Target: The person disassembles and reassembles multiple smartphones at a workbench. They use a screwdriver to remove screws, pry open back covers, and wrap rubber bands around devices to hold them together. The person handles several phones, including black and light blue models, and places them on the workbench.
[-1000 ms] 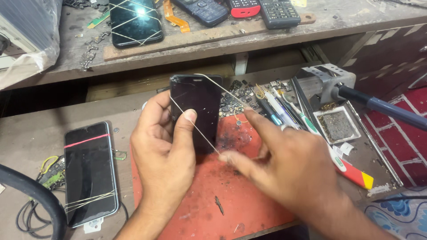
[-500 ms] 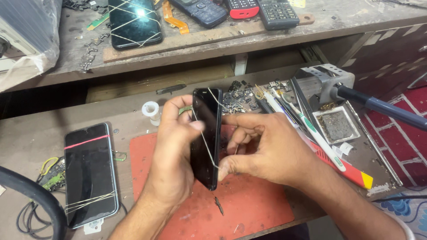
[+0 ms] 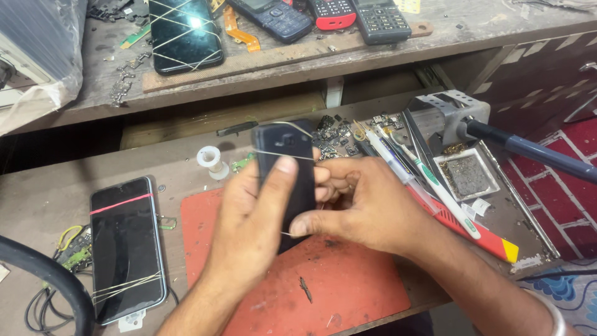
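Cluttered with small parts and tools, the wooden table point(image 3: 56, 199) carries a red mat point(image 3: 348, 286), and both hands work just above the mat's far edge. A dark phone point(image 3: 287, 177) stands between them, its long axis running away from the person, top end tilted toward the raised shelf point(image 3: 267, 65) behind. The left hand point(image 3: 252, 230) comes up from below and is clamped on the phone, thumb pressed flat on its face near the top and fingers wrapped behind. The right hand point(image 3: 364, 208) reaches in from the right side, touching the phone's right edge, its thumb and forefinger pinched together on a thin pale band point(image 3: 283, 154) that crosses the phone's upper part; a second strand shows near the lower edge by the thumb tip. Both hands are equally close, one on each side. Left of the mat lies a second phone point(image 3: 127, 249), flat, face up, with a red strip across its top and pale bands across its bottom. A small white spool point(image 3: 211, 162) stands just beyond the mat's left corner. To the right, pens and tweezers point(image 3: 410, 168) lie fanned beside a metal stand with a blue-handled iron point(image 3: 535, 152) and a square sponge tray point(image 3: 466, 175). On the shelf lies another banded phone point(image 3: 185, 34), then three keypad handsets, one red point(image 3: 333, 12).
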